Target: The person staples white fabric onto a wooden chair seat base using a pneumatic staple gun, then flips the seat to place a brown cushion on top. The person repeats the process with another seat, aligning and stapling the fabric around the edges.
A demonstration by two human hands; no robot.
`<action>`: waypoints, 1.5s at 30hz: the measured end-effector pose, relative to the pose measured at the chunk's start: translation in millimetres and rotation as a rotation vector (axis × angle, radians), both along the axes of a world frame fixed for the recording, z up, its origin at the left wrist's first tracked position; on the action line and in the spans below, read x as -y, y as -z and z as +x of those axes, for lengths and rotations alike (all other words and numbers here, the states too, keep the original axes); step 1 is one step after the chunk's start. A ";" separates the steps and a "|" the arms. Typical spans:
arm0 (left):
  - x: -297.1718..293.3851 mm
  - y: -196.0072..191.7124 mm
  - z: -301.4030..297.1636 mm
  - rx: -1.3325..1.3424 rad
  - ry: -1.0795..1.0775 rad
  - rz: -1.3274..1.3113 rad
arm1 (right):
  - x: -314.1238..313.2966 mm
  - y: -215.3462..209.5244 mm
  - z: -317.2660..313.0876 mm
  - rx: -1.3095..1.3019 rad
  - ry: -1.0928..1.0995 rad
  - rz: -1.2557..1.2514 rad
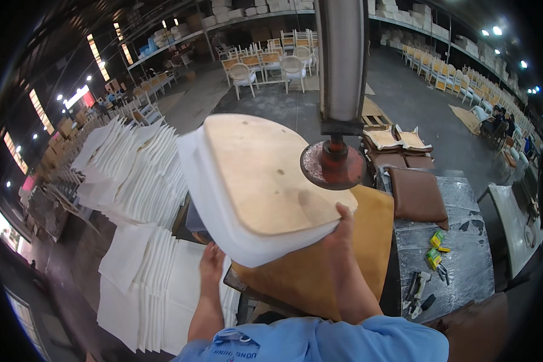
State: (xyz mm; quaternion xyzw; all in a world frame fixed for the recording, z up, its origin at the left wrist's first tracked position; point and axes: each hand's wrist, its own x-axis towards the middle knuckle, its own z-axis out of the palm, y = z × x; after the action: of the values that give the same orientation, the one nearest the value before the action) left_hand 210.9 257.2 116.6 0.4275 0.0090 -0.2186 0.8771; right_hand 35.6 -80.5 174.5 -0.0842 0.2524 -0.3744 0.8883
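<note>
As I read it from the head cam, the scene breaks down so:

Seat pad: plywood seat board w/ white foam cushion point(247, 187) underneath, held tilted, wood face up, above the workbench & just left of the press foot.

R hand: right hand point(342, 232) grips the pad's near-right edge; thumb lies on the plywood, other fingers hidden under the foam, so clenched on the pad.

L hand: left hand point(211, 265) is below the pad's near-left edge; fingertips go up behind the foam. I can't tell whether they grasp it or only support it.

Press: vertical metal column point(342, 60) ends in a round red press foot point(333, 164), beside the pad's right edge; contact w/ the board unclear.

Under pad: tan leather sheet point(338, 259) spread on the bench.

L side: stacks of white foam pieces point(139, 181), fanned out; more lower down.

R side: brown upholstered seat cushion point(417, 194) on a grey worktable point(464, 265); staple gun point(417, 292) & small yellow-green boxes point(435, 250) near its front.

Background: rows of chairs point(271, 63), well apart from me.
</note>
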 end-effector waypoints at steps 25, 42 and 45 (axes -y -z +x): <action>132.5 -61.2 78.5 -0.139 0.722 -0.041 | -6.1 -5.4 -104.5 -0.268 0.263 -0.461; 179.6 -72.9 152.9 -0.049 0.991 0.313 | 132.0 11.8 -184.1 -0.119 -0.088 -0.431; 188.4 -139.3 159.4 0.057 1.080 0.044 | 134.2 4.3 -187.3 -0.217 -0.124 -0.529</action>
State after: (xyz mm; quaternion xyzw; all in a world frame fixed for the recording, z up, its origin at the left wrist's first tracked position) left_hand 370.2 68.8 255.9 0.3953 -0.2312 -0.6267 0.6305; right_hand -151.7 -214.6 170.2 -0.3676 0.2340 -0.3610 0.8245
